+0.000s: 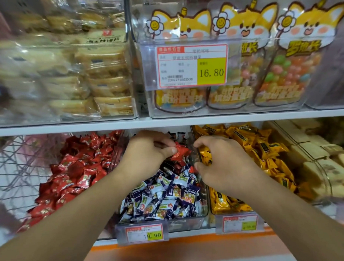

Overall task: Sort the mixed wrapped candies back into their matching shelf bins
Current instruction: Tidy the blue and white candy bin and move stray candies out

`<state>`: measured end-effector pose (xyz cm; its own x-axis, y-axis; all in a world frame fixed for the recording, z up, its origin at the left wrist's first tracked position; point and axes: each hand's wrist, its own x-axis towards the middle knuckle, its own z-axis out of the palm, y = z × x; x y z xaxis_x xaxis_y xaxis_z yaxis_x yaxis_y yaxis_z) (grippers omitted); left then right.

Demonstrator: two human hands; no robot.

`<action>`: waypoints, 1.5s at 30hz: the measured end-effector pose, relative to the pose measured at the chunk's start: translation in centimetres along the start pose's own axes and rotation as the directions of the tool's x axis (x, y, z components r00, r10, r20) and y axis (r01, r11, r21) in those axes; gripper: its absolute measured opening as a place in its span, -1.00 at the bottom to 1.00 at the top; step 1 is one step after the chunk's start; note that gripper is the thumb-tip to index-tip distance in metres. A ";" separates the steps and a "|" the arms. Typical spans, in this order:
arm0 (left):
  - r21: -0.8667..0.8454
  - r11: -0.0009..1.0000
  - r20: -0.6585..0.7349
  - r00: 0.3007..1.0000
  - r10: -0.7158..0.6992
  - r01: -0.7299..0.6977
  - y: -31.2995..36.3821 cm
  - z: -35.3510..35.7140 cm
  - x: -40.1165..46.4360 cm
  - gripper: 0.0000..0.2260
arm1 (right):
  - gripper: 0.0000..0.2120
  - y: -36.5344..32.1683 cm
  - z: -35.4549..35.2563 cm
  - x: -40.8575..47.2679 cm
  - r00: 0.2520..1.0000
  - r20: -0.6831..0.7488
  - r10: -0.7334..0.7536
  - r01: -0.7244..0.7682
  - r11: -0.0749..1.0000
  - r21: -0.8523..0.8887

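Note:
Three clear bins sit side by side on the lower shelf. The left bin holds red wrapped candies [75, 172]. The middle bin [190, 222] holds blue-and-white wrapped candies [165, 197]. The right bin holds yellow wrapped candies [265, 146]. My left hand [146, 150] is over the back of the middle bin and pinches a red candy [180, 152] between thumb and fingers. My right hand [221, 163] reaches beside it, fingers curled around a yellow candy [205, 157] at the divider between the middle and right bins.
The upper shelf carries a bin of wrapped biscuits [68, 79] on the left and fox-print candy bags [242, 59] behind a 16.80 price tag [192, 66]. A wire basket [18, 171] stands at the left. Pale wrapped bars [324, 160] fill the far right bin.

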<state>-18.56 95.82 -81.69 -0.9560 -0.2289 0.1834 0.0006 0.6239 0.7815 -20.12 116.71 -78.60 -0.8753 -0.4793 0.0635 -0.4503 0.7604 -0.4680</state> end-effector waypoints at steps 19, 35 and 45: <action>-0.319 0.947 -0.213 0.971 -0.112 0.039 -2.9 -13.0 -9.9 -0.89 | -0.92 -12.4 6.2 0.8 0.978 -0.052 -0.203 0.207 0.905 0.372; -0.112 0.979 -0.311 0.930 -0.198 0.171 -9.0 -16.5 -9.0 -0.69 | -0.61 -14.3 7.7 2.2 0.985 -0.063 -0.158 0.170 0.942 0.291; 0.227 0.974 -0.209 0.978 0.019 0.030 -4.7 -12.8 -9.1 -0.70 | -0.66 -5.9 1.1 -0.1 0.991 -0.119 -0.053 0.045 0.997 -0.069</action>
<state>-6.10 85.42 -79.45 -0.8733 -0.3683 0.3189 -0.0943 0.7699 0.6311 -17.15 111.75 -76.81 -0.8647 -0.4637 0.1929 -0.5007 0.7662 -0.4028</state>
